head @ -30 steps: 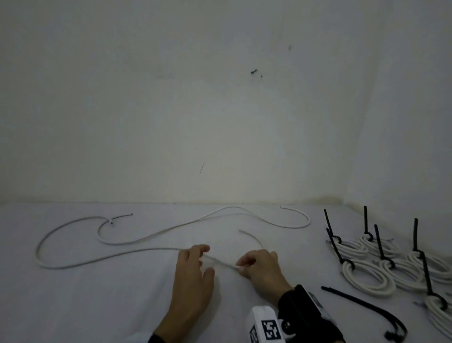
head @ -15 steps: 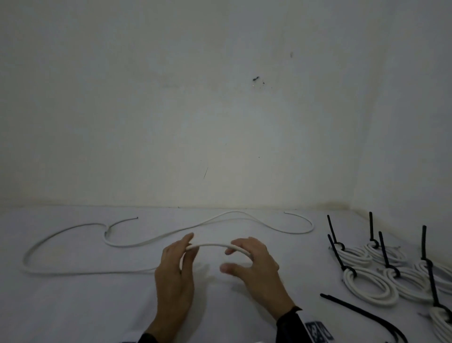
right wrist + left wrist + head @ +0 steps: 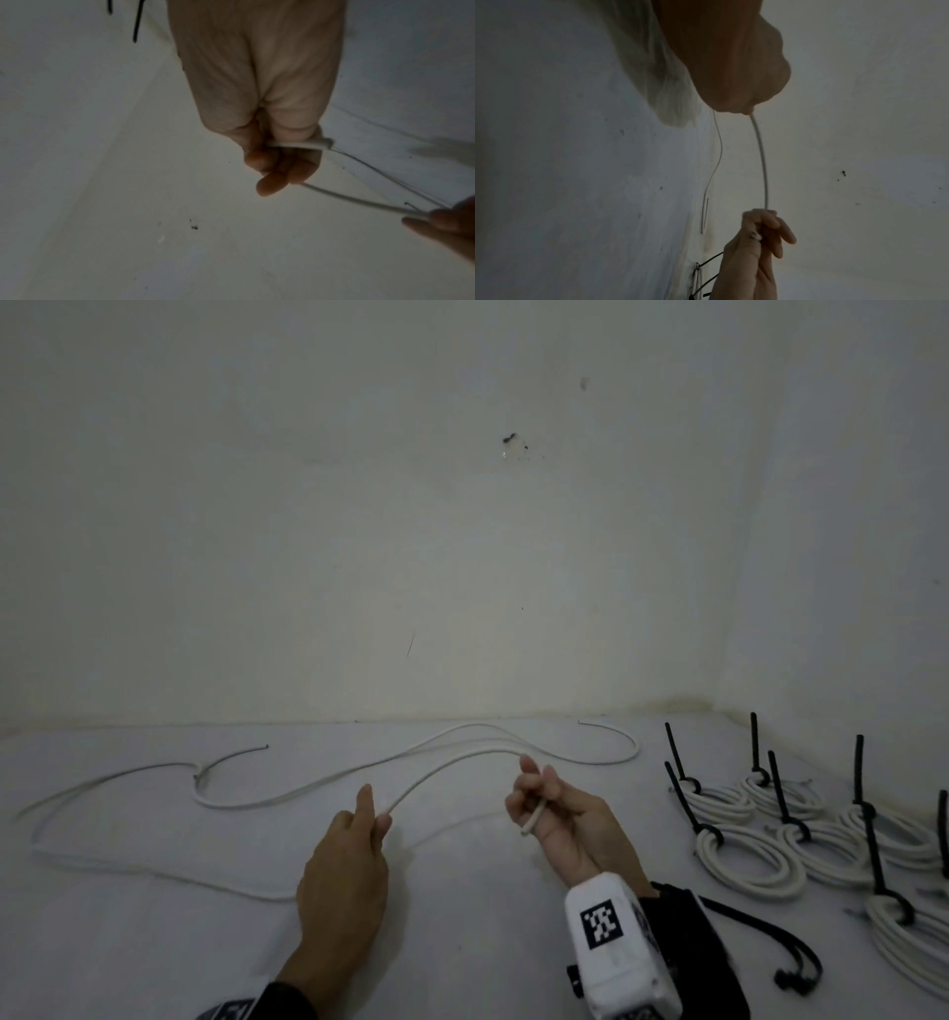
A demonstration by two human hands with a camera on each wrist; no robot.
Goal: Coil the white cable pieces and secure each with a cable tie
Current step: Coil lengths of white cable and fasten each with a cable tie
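Here the thin white cable [image 3: 452,762] arches between the pinching left hand [image 3: 344,870] and the right hand [image 3: 565,819] curled round its end.

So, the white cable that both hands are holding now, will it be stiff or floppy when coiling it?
Probably springy. Between the left hand and the right hand, the white cable holds a raised arch and does not sag. The part on the table lies in wide curves without kinks, so a coil may spring open until tied. It looks thin and likely light.
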